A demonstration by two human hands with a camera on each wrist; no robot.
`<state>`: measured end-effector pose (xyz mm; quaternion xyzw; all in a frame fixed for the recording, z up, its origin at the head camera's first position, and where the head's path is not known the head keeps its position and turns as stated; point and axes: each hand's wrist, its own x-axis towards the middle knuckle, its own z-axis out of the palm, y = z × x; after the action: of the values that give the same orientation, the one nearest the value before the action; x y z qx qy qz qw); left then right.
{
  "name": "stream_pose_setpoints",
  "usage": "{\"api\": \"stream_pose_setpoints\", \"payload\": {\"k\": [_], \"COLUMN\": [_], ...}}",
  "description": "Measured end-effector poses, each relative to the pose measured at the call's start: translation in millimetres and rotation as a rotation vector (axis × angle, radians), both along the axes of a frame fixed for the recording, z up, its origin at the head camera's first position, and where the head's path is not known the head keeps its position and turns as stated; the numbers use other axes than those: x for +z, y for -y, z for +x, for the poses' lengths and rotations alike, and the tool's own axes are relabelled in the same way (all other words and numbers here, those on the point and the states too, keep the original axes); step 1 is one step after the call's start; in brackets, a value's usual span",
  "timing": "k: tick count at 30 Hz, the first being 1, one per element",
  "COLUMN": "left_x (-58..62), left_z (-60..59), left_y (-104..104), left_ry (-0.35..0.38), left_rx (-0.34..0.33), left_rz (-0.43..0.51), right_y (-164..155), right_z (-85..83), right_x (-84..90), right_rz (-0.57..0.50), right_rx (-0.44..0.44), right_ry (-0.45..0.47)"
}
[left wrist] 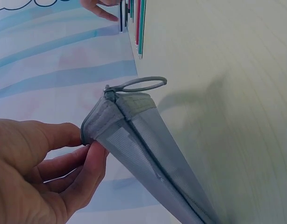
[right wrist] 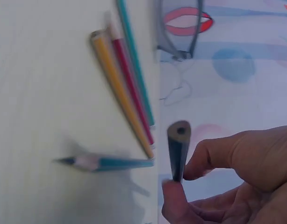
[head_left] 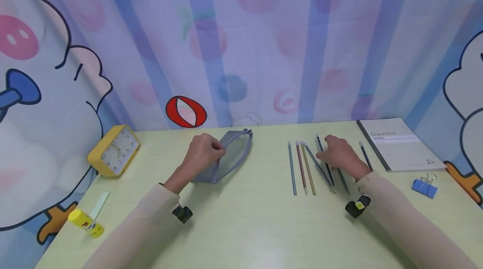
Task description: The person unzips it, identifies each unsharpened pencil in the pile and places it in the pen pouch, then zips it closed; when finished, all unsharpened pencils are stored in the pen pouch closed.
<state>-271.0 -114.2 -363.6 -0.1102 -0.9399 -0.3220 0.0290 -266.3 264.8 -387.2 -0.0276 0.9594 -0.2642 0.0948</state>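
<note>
My left hand (head_left: 201,151) pinches the rim of a grey mesh zipper pouch (head_left: 230,164) between thumb and fingers. The pouch mouth gapes, and the left wrist view shows its zipper and a loop (left wrist: 143,84) at the end. My right hand (head_left: 343,158) pinches a dark pencil (right wrist: 177,151), held raised with one end toward the right wrist camera. Left of that hand lie a light blue pencil (head_left: 292,168), a red pencil (head_left: 300,164), a gold pencil (head_left: 308,172) and a slanted blue pencil (head_left: 316,162). A green pencil (head_left: 344,182) is partly hidden beneath the hand.
Another dark pencil (head_left: 365,156) lies beside a notebook (head_left: 405,147) at the right, behind a blue binder clip (head_left: 424,187). At the left are a yellow clock (head_left: 113,151), a glue stick (head_left: 86,223) and a pale strip (head_left: 99,205). A printed curtain (head_left: 256,51) hangs behind the table.
</note>
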Motion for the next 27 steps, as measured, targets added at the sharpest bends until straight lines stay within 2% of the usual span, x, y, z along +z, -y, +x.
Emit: {"api": "stream_pose_setpoints", "payload": {"k": [4, 9, 14, 20, 24, 27], "left_x": [0.4, 0.4, 0.3, -0.8, -1.1, -1.3], "left_z": [0.0, -0.7, -1.2, -1.0, -0.8, -0.9], "left_y": [0, -1, -2, -3, -3, -3], "left_ry": [-0.004, -0.006, -0.012, -0.011, 0.005, 0.006], "left_rx": [-0.002, -0.001, -0.003, -0.008, -0.005, -0.001], "left_rz": [-0.002, -0.001, -0.004, 0.006, 0.004, 0.004], "right_y": [0, 11, 34, 80, 115, 139], "right_z": [-1.7, 4.4, 13.5, 19.6, 19.4, 11.5], "right_x": [10.8, 21.8, 26.5, 17.4, 7.9, 3.8], "right_rz": [-0.122, -0.409, -0.634, -0.848, -0.918, -0.967], "right_rx": [0.020, 0.088, 0.179, 0.271, 0.265, 0.217], "right_ry": [0.043, 0.084, 0.153, 0.337, 0.427, 0.461]}}
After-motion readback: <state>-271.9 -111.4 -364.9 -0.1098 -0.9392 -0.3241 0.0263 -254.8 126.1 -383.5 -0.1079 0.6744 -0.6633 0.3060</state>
